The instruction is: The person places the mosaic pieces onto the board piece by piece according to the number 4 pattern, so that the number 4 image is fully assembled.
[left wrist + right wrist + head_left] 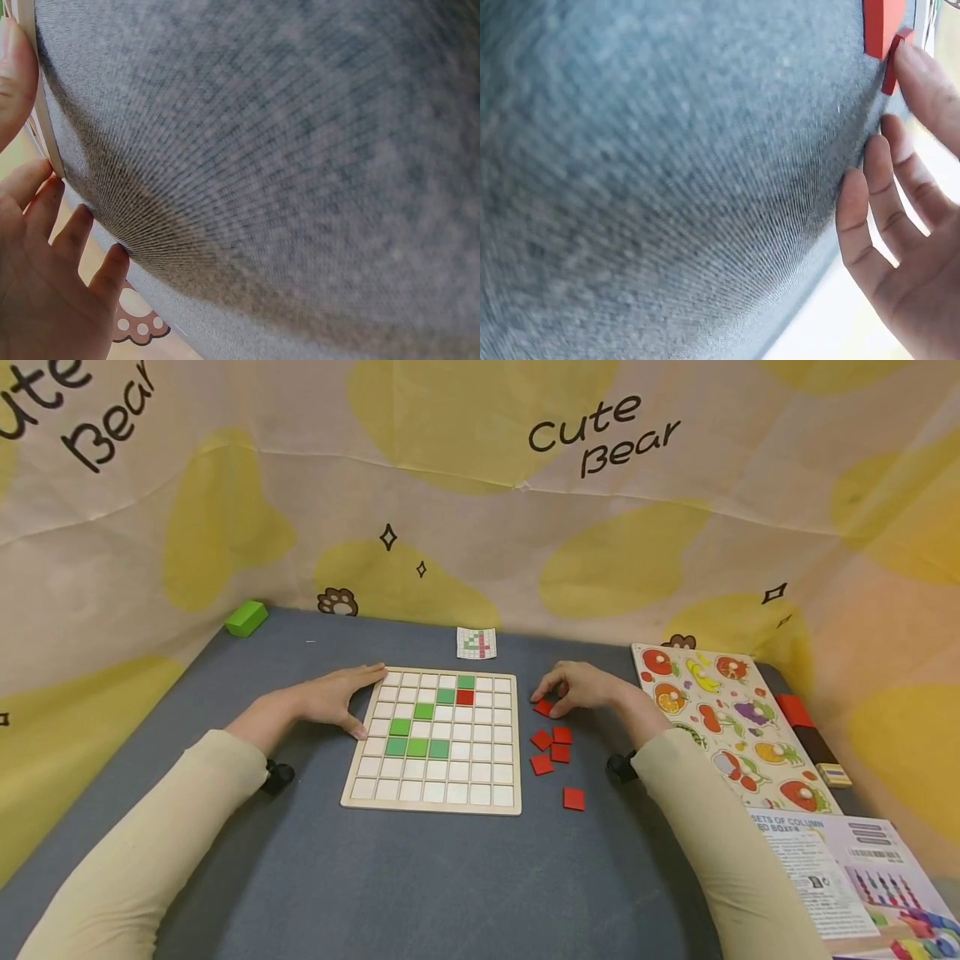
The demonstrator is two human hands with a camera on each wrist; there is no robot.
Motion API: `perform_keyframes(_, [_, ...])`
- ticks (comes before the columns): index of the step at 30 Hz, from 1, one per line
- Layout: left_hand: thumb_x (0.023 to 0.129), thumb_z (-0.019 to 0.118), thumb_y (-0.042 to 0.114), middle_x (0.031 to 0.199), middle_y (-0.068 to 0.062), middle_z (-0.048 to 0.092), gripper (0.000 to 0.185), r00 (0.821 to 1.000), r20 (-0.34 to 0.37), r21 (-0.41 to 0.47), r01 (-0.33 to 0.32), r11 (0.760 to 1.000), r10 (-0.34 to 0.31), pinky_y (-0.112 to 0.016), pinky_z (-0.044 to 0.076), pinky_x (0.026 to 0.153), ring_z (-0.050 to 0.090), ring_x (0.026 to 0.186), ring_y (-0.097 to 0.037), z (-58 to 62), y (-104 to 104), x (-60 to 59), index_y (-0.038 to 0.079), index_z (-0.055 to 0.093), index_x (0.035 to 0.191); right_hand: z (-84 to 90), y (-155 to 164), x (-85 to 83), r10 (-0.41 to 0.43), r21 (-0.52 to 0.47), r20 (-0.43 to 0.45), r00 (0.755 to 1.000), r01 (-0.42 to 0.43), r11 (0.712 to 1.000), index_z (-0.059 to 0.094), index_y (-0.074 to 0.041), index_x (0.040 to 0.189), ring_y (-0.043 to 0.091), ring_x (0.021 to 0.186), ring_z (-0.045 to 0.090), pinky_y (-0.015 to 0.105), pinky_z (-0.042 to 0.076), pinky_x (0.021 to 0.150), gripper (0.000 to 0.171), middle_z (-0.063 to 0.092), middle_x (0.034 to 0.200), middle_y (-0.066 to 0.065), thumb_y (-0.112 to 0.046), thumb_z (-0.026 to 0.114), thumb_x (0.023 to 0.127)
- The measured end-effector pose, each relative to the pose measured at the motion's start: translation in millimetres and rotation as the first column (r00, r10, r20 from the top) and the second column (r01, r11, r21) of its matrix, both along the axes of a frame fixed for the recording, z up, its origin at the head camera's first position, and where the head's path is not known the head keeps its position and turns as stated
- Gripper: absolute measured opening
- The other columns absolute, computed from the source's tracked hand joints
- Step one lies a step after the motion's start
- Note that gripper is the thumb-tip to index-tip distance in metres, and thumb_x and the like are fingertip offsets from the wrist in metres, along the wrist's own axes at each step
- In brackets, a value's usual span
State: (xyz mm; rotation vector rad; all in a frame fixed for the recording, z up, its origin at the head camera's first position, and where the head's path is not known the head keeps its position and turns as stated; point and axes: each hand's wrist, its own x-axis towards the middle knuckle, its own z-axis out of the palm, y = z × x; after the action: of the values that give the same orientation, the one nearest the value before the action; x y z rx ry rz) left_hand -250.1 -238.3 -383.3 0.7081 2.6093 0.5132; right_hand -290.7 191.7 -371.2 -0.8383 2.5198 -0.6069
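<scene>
A red tile [543, 707] lay on the grey bench [420, 877], pinched under the right hand's [577, 687] curled fingertips, at three o'clock from the wooden grid board [435, 740]. Four more red tiles [551, 747] sat at its six o'clock. The left hand [341, 695] rested flat against the board's nine o'clock edge, holding nothing. The backdrop [600, 435] read "Cute Bear".

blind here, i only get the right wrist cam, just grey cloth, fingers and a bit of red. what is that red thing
Observer: A red tile under the right hand, beside the wooden grid board.
Operator: any more of them
Observer: Four more red tiles lie loose on the grey mat nearer the person.
Operator: other hand doing what
Observer: The left hand rests against the board's left edge.
Operator: anything on the board
Observer: Seven green tiles and one red one.
</scene>
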Motion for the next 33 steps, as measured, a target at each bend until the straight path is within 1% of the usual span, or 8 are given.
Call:
perform_keyframes(3, [0.074,0.085,0.036,0.166,-0.023,0.013,0.113,1.000,0.007,0.003,-0.003,1.000,0.003,-0.066,0.013,0.121,0.011,0.152,-0.047,1.2,0,0.7,0.001,0.017,0.158,-0.9,-1,-0.4,-0.001,0.012,-0.053,0.999,0.002,1.000,0.076,-0.017,0.098,0.022,0.092,0.059,0.029,0.048,0.076,0.021,0.062,0.106,0.010,-0.014,0.083,0.078])
perform_keyframes(6, [0.074,0.085,0.036,0.166,-0.022,0.012,0.113,1.000,0.014,0.006,-0.009,1.000,0.008,-0.066,0.013,0.121,0.010,0.153,-0.047,1.6,1,0.8,0.002,0.017,0.158,-0.8,-2,-0.6,-0.017,0.026,-0.073,0.997,0.019,0.999,0.070,-0.012,0.090,0.020,0.087,0.058,0.027,0.046,0.073,0.019,0.062,0.098,0.009,-0.015,0.084,0.077])
perform_keyframes(11, [0.074,0.085,0.036,0.166,-0.022,0.012,0.113,1.000,0.013,0.003,-0.008,1.000,0.008,-0.066,0.013,0.121,0.010,0.153,-0.047,0.9,1,0.7,0.002,0.017,0.158,4.2,-5,2.9,-0.085,0.034,-0.073,0.994,0.088,0.996,0.065,-0.010,0.086,0.017,0.077,0.056,0.026,0.044,0.069,0.021,0.066,0.085,0.006,-0.016,0.083,0.078])
perform_keyframes(14, [0.074,0.085,0.036,0.166,-0.022,0.012,0.113,1.000,0.014,0.003,-0.009,1.000,0.009,-0.066,0.013,0.121,0.010,0.153,-0.047,0.5,1,0.7,0.002,0.017,0.158,7.3,-12,6.8,-0.115,-0.006,-0.087,0.990,0.115,0.993,0.066,-0.009,0.086,0.015,0.074,0.057,0.026,0.045,0.068,0.018,0.066,0.081,0.005,-0.015,0.082,0.080])
perform_keyframes(19, [0.074,0.085,0.037,0.166,-0.022,0.012,0.113,1.000,0.011,0.003,-0.003,1.000,0.003,-0.066,0.013,0.121,0.010,0.153,-0.047,-0.1,1,0.2,0.002,0.017,0.158,10.4,-33,13.7,-0.177,-0.123,-0.076,0.981,0.167,0.978,0.068,-0.008,0.091,0.014,0.071,0.059,0.024,0.048,0.066,0.015,0.068,0.081,0.005,-0.013,0.079,0.082])
perform_keyframes(24, [0.074,0.085,0.038,0.166,-0.022,0.012,0.114,1.000,0.007,-0.004,-0.001,1.000,0.001,-0.066,0.014,0.121,0.011,0.153,-0.047,-1.5,0,-1.3,0.003,0.017,0.158,10.3,-61,19.1,-0.224,-0.216,-0.058,0.973,0.206,0.954,0.070,-0.010,0.091,0.013,0.066,0.058,0.023,0.048,0.063,0.013,0.067,0.080,0.003,-0.013,0.080,0.082])
perform_keyframes(28, [0.074,0.085,0.038,0.166,-0.022,0.012,0.114,1.000,0.011,-0.001,-0.004,1.000,0.004,-0.066,0.013,0.121,0.010,0.153,-0.047,-1.6,0,-2.0,0.003,0.017,0.158,8.4,-82,23.1,-0.207,-0.234,-0.069,0.976,0.186,0.954,0.074,-0.010,0.092,0.015,0.070,0.059,0.023,0.046,0.063,0.008,0.070,0.082,0.005,-0.011,0.076,0.085])
perform_keyframes(33, [0.074,0.085,0.038,0.166,-0.022,0.011,0.114,1.000,0.016,0.005,-0.003,1.000,0.003,-0.067,0.013,0.121,0.010,0.153,-0.047,-1.9,-1,-2.4,0.003,0.016,0.158,6.5,-101,27.1,-0.188,-0.239,-0.077,0.979,0.165,0.957,0.077,-0.008,0.098,0.020,0.083,0.068,0.024,0.051,0.070,0.012,0.076,0.093,0.009,-0.008,0.073,0.087])
